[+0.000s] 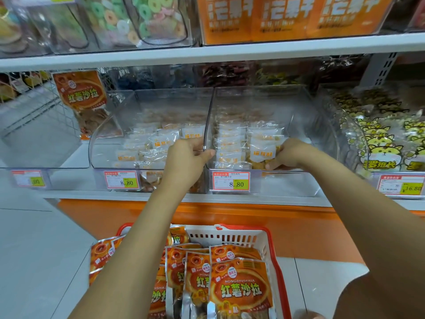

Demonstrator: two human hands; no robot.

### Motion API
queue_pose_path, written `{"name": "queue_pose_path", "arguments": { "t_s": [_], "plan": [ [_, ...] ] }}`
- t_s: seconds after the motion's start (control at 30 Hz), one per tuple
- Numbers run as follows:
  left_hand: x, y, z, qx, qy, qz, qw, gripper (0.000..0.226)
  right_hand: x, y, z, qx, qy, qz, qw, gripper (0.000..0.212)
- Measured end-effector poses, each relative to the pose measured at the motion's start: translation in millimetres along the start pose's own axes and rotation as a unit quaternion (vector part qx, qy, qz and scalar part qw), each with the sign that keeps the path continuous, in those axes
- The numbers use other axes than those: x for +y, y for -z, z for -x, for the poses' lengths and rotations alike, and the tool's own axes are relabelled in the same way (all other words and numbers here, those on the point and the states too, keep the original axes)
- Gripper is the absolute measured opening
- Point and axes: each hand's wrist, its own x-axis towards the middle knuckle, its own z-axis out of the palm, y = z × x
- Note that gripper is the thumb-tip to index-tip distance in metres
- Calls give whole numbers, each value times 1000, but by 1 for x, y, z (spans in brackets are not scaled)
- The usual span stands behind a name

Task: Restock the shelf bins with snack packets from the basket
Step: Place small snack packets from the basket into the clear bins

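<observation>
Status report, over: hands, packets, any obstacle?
Left hand grips the bin divider. Right hand holds small packets inside right bin. Basket below holds orange packets. No obstacle seen.

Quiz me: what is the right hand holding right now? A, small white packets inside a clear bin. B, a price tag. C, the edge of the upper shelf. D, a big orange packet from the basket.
A: the right hand has its fingers curled round small white packets inside the clear bin; the orange packets lie in the basket below.
</observation>
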Motion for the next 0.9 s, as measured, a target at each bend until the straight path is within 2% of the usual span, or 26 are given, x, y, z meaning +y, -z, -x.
{"name": "queue_pose_path", "arguments": {
  "t_s": [0.1,0.33,0.5,0.57,0.63,0.7,0.77,0.83,0.9],
  "plan": [
    [-1,-1,0,4,-7,-7,1000,19,-6,-6,-1,10,35,33,999,46],
    [1,-1,0,8,1,-3,1000,29,-10,-4,9,18,58,113,992,32],
    [3,3,14,-7,-16,-11,1000,37,-11,-7,17,69,68,194,976,48],
    [0,8,22,2,-31,-2,1000,38,-11,-1,25,87,40,160,982,54],
    [-2,13,29,15,-42,2,999,33,-9,5,29,125,32,117,985,50],
    [-3,20,37,25,-43,-7,999,23,-7,9,35,191,60,83,976,32],
    [-4,27,47,31,-51,-19,998,17,-8,9,49,237,101,43,965,39],
    [-9,34,57,31,-47,-23,998,31,-10,5,67,243,153,21,958,47],
    [-17,37,71,1,-18,-28,999,40,-12,-6,84,224,189,28,956,47]
  ]
}}
